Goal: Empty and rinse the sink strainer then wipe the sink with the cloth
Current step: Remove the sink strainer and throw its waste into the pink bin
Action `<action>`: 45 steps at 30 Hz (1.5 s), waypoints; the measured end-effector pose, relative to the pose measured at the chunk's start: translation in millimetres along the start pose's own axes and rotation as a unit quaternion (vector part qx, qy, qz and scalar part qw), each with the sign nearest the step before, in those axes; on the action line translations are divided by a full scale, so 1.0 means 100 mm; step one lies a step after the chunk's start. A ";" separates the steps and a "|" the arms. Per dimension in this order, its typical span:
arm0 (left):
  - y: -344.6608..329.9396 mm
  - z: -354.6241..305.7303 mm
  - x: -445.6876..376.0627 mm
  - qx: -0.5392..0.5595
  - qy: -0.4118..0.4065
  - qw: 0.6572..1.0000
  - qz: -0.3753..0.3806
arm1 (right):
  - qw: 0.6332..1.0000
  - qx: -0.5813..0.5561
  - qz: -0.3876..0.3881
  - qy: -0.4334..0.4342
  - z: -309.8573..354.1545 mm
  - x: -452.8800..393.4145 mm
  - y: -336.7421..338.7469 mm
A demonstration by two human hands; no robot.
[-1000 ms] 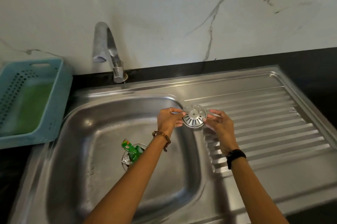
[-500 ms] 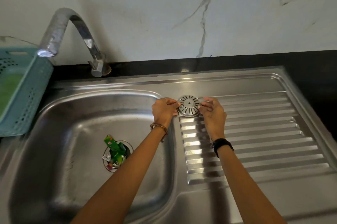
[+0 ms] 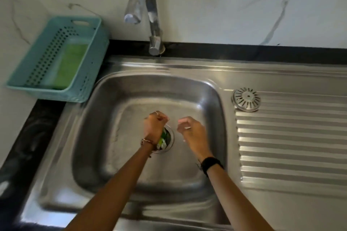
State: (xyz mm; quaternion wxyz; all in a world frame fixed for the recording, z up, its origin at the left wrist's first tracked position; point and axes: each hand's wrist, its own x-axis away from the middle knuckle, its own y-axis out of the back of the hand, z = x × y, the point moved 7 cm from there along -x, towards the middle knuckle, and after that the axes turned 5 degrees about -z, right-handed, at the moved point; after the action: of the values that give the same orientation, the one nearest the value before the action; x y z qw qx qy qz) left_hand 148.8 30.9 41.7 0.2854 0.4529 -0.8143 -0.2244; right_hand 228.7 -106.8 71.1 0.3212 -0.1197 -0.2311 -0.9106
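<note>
The round metal strainer cover (image 3: 246,99) lies alone on the drainboard's near-left corner, beside the basin. In the sink basin (image 3: 112,121) the drain (image 3: 169,142) holds crumpled green and white wrappers (image 3: 163,139). My left hand (image 3: 155,125) hovers over the drain with its fingers curled into a fist, partly hiding it; nothing shows in its grip. My right hand (image 3: 191,131) is just right of the drain, fingers loosely bent and apart, holding nothing. A green cloth (image 3: 72,65) lies in the teal basket.
The teal perforated basket (image 3: 56,95) sits on the black counter left of the sink. The curved tap (image 3: 144,10) rises behind the basin with no water running. The ribbed drainboard (image 3: 291,136) extends to the right. A marble wall stands behind.
Both hands set the strainer cover down on the drainboard, let go of it and moved left and down into the basin over the drain. The view shifted left.
</note>
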 end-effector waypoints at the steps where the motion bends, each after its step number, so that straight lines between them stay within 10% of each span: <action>1: 0.11 0.15 -0.05 -0.017 0.004 1.000 -0.003 | 0.998 0.004 0.033 -0.047 -0.12 -0.01 -0.18; 7: 0.39 0.71 -0.38 -0.064 -0.002 0.998 0.027 | 0.979 0.120 0.032 -0.162 -0.60 -0.11 -0.69; 18: -0.04 0.60 -0.54 -0.276 -0.253 0.911 0.173 | 0.931 0.326 0.024 -0.162 -0.85 -0.16 -1.11; 32: 0.57 0.58 -0.19 0.063 -0.058 0.994 0.074 | 0.989 0.059 -0.052 -0.128 -0.33 0.18 -0.65; 45: 2.02 0.92 2.09 0.409 0.055 0.902 -0.127 | 0.982 -0.115 0.148 0.005 0.48 2.01 -1.10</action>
State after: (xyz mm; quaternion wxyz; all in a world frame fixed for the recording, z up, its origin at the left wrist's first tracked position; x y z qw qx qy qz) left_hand -125.6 -41.5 154.8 0.0882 0.6407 -0.7532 0.1198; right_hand 7.6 -113.7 148.4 0.4380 -0.1845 -0.1032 -0.8738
